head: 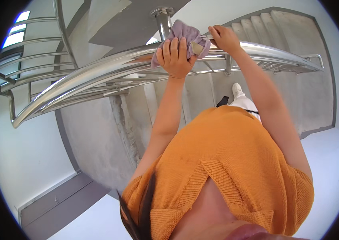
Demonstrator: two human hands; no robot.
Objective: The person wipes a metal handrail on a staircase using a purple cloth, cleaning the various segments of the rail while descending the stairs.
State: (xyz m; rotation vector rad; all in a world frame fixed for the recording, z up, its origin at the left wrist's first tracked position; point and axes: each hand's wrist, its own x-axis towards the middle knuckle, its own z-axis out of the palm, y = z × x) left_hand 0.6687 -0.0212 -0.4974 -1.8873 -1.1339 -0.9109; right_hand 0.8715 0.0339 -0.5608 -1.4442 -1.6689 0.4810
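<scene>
A mauve cloth (184, 31) lies bunched over the polished metal handrail (97, 69) of a staircase. My left hand (174, 58) grips the cloth against the rail, its fingers laid over the top. A pale yellowish patch (197, 48) shows on the cloth beside my left thumb. Just right of the cloth, my right hand (224, 39) is at the rail with its fingers curled. Whether it grasps the cloth's edge, the rail or nothing is hidden.
Thinner metal bars (115, 87) run below the handrail. Concrete steps (193, 93) descend beneath me, and more steps (256, 28) show at upper right. A metal post (164, 24) stands behind the cloth. Another railing (37, 55) is at left, near a window (15, 30).
</scene>
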